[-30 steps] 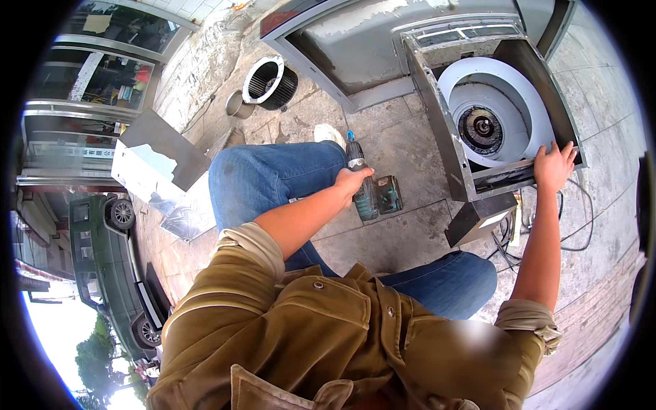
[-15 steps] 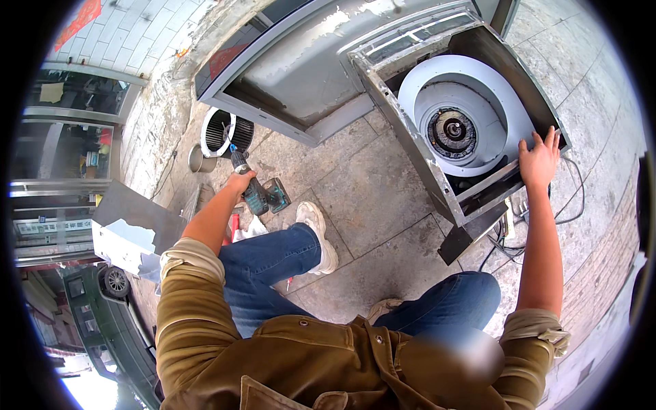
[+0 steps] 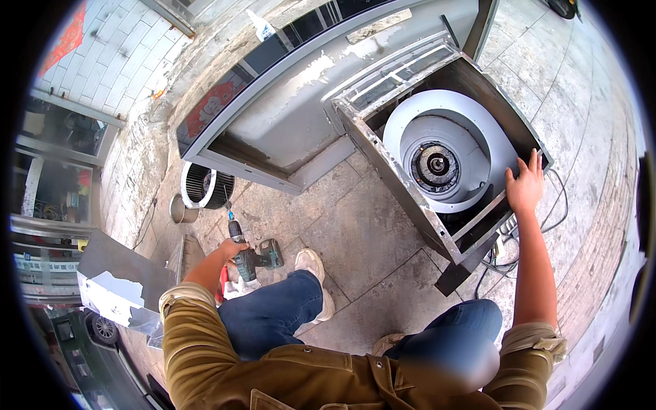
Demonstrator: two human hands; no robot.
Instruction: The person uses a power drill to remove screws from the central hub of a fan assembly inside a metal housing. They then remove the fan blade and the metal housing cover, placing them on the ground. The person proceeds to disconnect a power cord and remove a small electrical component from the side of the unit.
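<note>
My left hand (image 3: pixel 231 251) is closed round a dark teal cordless drill (image 3: pixel 247 261) with a blue-tipped bit end, held low over the paving beside my left shoe (image 3: pixel 307 263). Just beyond the bit are a black fan wheel (image 3: pixel 217 188) with a white ring and a metal cylinder (image 3: pixel 183 208). My right hand (image 3: pixel 523 186) has its fingers spread over the right edge of an open metal housing (image 3: pixel 389 188), which contains a pale round fan casing (image 3: pixel 490 150) with a dirty dark hub (image 3: pixel 434 164) at its centre.
A grey metal cabinet with peeling film (image 3: pixel 287 116) adjoins the housing's far side. A bent sheet-metal panel (image 3: pixel 116 280) lies at the left, in front of glass doors (image 3: pixel 61 178). Black cables (image 3: pixel 560 215) loop beside the housing. A green vehicle (image 3: pixel 75 355) is at the lower left.
My left hand has carried the drill forward and left, from between my knees towards the fan wheel. My view has shifted. My right hand stays on the housing edge.
</note>
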